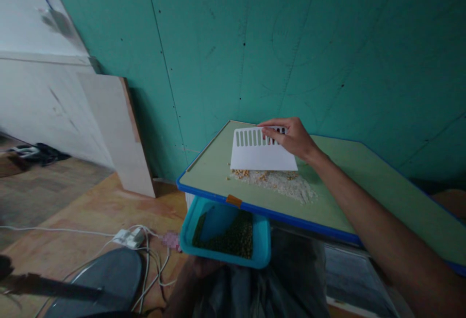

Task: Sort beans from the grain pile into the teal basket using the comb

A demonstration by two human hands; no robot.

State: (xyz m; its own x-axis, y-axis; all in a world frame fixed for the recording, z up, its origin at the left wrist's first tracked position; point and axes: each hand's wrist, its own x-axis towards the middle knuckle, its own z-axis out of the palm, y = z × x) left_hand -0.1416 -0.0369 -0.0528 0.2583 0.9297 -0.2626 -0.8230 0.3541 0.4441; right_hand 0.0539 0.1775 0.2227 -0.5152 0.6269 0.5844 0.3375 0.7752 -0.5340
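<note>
My right hand grips the slotted top edge of a white plastic scraper, which stands on a green table with a blue rim. Just in front of the scraper lies a pile of white rice mixed with yellow corn kernels, close to the table's near edge. Below that edge my left hand holds up a turquoise plastic tray from underneath. The tray contains green beans heaped toward its right side. Only part of the left hand shows under the tray.
A teal wall stands right behind the table. A wooden board leans against it at left. On the wooden floor lie a white power strip with cables and a dark round object.
</note>
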